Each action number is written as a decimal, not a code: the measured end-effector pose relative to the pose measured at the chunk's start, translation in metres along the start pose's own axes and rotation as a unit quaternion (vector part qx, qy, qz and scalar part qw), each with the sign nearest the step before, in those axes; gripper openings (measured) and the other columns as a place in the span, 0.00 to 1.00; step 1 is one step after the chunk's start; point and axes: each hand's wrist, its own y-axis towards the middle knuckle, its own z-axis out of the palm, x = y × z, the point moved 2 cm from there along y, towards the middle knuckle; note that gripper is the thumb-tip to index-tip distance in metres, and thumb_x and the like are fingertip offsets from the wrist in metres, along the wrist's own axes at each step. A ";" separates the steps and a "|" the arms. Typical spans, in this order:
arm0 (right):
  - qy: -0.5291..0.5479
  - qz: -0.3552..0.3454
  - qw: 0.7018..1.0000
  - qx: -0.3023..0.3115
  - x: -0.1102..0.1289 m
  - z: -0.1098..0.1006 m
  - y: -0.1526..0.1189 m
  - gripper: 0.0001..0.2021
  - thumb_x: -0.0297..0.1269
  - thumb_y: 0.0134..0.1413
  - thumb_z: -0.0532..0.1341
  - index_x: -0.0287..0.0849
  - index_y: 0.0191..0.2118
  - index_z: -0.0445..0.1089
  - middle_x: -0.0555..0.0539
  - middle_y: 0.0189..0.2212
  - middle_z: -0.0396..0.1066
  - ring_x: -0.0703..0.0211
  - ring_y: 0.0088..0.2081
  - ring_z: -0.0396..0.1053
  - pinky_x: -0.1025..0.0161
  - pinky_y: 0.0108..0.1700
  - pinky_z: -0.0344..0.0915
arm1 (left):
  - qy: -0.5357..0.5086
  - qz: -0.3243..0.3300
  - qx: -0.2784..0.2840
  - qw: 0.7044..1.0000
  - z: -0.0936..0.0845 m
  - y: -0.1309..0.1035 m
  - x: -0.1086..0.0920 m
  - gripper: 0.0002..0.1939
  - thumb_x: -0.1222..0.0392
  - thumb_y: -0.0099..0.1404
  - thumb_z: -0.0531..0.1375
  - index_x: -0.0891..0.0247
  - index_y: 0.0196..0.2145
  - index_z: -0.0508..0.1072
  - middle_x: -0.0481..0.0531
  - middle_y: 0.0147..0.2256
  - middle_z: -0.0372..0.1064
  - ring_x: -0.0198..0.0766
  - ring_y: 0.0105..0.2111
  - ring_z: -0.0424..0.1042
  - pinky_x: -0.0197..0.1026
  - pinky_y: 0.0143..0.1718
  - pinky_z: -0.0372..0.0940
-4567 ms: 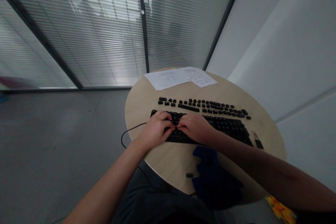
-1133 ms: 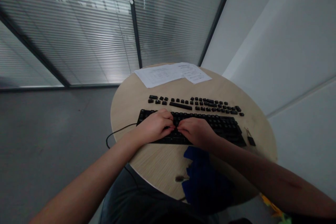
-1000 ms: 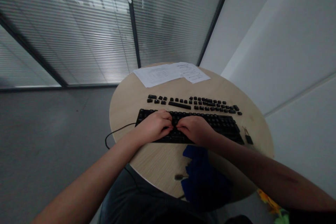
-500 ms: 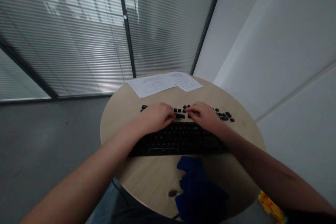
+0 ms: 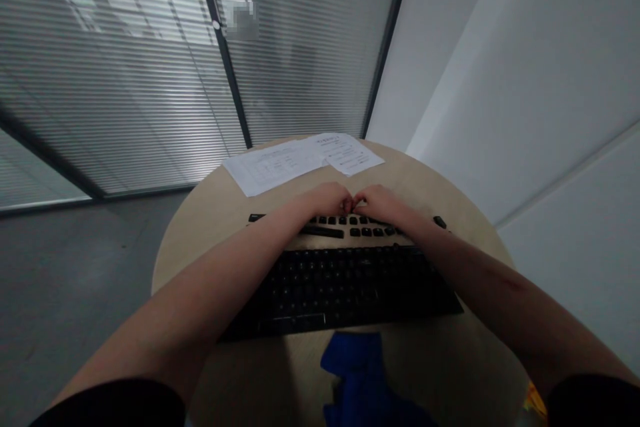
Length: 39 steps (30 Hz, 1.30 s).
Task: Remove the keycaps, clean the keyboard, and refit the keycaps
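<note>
A black keyboard (image 5: 345, 287) lies across the table with its key rows toward me. Just beyond it are several loose black keycaps (image 5: 367, 232) in rows, along with a long space-bar keycap (image 5: 323, 231). Over the far side of these rows my left hand (image 5: 331, 199) and my right hand (image 5: 376, 201) meet, fingertips almost touching. Both have their fingers curled into a pinch. Whatever lies between the fingertips is too small and too hidden to make out. My forearms cover parts of the keycap rows and both ends of the keyboard.
Printed paper sheets (image 5: 280, 163) lie at the far side of the round wooden table (image 5: 195, 220). A blue cloth-like item (image 5: 357, 373) rests near the front edge. Beyond the table stand a glass partition with blinds (image 5: 305, 80) and a white wall (image 5: 560, 67).
My hands have moved slightly farther out and come together over the keycaps; before, they were apart. The view has shifted, showing the keyboard larger and the keycap rows between my arms more plainly.
</note>
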 end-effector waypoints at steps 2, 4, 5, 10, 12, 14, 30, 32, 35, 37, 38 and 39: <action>0.007 -0.004 1.000 0.000 -0.001 0.001 0.001 0.05 0.35 0.54 0.67 0.49 0.35 0.83 0.46 0.31 0.81 0.53 0.35 0.76 0.61 0.38 0.68 | -0.009 -0.003 0.007 1.000 0.003 0.004 0.001 0.10 0.68 0.56 0.64 0.56 0.34 0.83 0.49 0.30 0.78 0.39 0.30 0.71 0.40 0.35 0.61; 0.018 0.001 1.000 -0.025 0.001 -0.005 -0.004 0.06 0.34 0.56 0.66 0.48 0.36 0.83 0.45 0.31 0.81 0.52 0.34 0.76 0.59 0.38 0.68 | -0.013 -0.016 -0.002 1.000 -0.002 0.002 0.001 0.10 0.68 0.57 0.63 0.57 0.34 0.82 0.49 0.30 0.77 0.38 0.30 0.70 0.40 0.35 0.61; 0.026 0.005 0.999 -0.044 0.004 -0.010 -0.009 0.07 0.35 0.57 0.66 0.48 0.37 0.83 0.45 0.32 0.81 0.52 0.35 0.76 0.58 0.38 0.68 | -0.017 -0.023 -0.013 0.999 -0.008 -0.004 -0.001 0.09 0.68 0.57 0.63 0.58 0.34 0.82 0.49 0.30 0.77 0.38 0.30 0.70 0.40 0.35 0.61; 0.125 -0.032 0.988 -0.084 0.044 -0.033 -0.073 0.07 0.36 0.57 0.67 0.48 0.40 0.83 0.47 0.34 0.82 0.52 0.37 0.78 0.57 0.41 0.69 | -0.089 -0.057 -0.097 0.990 -0.040 -0.074 -0.035 0.04 0.61 0.60 0.66 0.61 0.35 0.79 0.47 0.30 0.75 0.35 0.30 0.70 0.38 0.34 0.60; 0.164 -0.075 0.980 -0.084 0.066 -0.031 -0.105 0.06 0.34 0.56 0.68 0.49 0.38 0.82 0.50 0.35 0.82 0.54 0.38 0.78 0.58 0.44 0.70 | -0.113 -0.063 -0.109 0.986 -0.041 -0.111 -0.056 0.04 0.60 0.60 0.67 0.61 0.34 0.78 0.46 0.30 0.75 0.35 0.30 0.70 0.38 0.34 0.60; 0.191 -0.108 0.973 -0.077 0.085 -0.021 -0.129 0.06 0.32 0.56 0.68 0.49 0.38 0.82 0.51 0.36 0.82 0.55 0.40 0.78 0.59 0.46 0.70 | -0.112 -0.053 -0.117 0.985 -0.032 -0.143 -0.075 0.03 0.60 0.61 0.67 0.61 0.33 0.78 0.47 0.30 0.75 0.37 0.33 0.72 0.39 0.36 0.62; 0.069 -0.176 0.980 -0.067 0.121 0.010 -0.145 0.07 0.31 0.63 0.64 0.44 0.38 0.81 0.46 0.38 0.81 0.56 0.42 0.74 0.59 0.48 0.66 | -0.074 0.029 -0.162 0.984 0.022 -0.189 -0.096 0.04 0.67 0.65 0.64 0.61 0.35 0.79 0.50 0.31 0.76 0.41 0.37 0.71 0.42 0.38 0.66; 0.048 -0.170 0.982 -0.061 0.124 0.009 -0.146 0.08 0.32 0.64 0.63 0.44 0.37 0.81 0.46 0.37 0.79 0.57 0.41 0.73 0.60 0.47 0.66 | -0.082 0.028 -0.160 0.983 0.022 -0.189 -0.095 0.04 0.67 0.65 0.64 0.61 0.35 0.79 0.50 0.31 0.76 0.41 0.36 0.71 0.41 0.38 0.65; 0.034 -0.146 0.986 -0.067 0.125 0.008 -0.147 0.08 0.34 0.64 0.63 0.44 0.35 0.81 0.46 0.37 0.76 0.57 0.39 0.71 0.61 0.43 0.65 | -0.087 0.021 -0.160 0.983 0.021 -0.189 -0.094 0.05 0.67 0.65 0.64 0.60 0.35 0.80 0.50 0.30 0.76 0.41 0.35 0.70 0.40 0.37 0.65; 0.034 -0.138 0.987 -0.073 0.124 0.010 -0.147 0.08 0.35 0.64 0.64 0.44 0.34 0.80 0.46 0.35 0.74 0.57 0.38 0.69 0.61 0.42 0.64 | -0.090 0.015 -0.161 0.983 0.021 -0.189 -0.092 0.04 0.66 0.66 0.64 0.60 0.35 0.80 0.50 0.30 0.75 0.41 0.35 0.70 0.40 0.37 0.64; 0.038 -0.138 0.987 -0.076 0.123 0.011 -0.147 0.08 0.35 0.63 0.64 0.44 0.33 0.80 0.46 0.35 0.74 0.57 0.38 0.69 0.60 0.42 0.64 | -0.092 0.014 -0.161 0.982 0.021 -0.189 -0.092 0.04 0.65 0.66 0.64 0.60 0.35 0.80 0.50 0.30 0.75 0.41 0.35 0.70 0.40 0.37 0.64; 0.045 -0.141 0.986 -0.078 0.121 0.012 -0.147 0.08 0.35 0.63 0.64 0.44 0.32 0.80 0.46 0.34 0.73 0.57 0.38 0.68 0.60 0.42 0.64 | -0.093 0.014 -0.162 0.982 0.021 -0.189 -0.092 0.04 0.65 0.66 0.64 0.60 0.35 0.80 0.50 0.30 0.75 0.41 0.36 0.70 0.41 0.37 0.64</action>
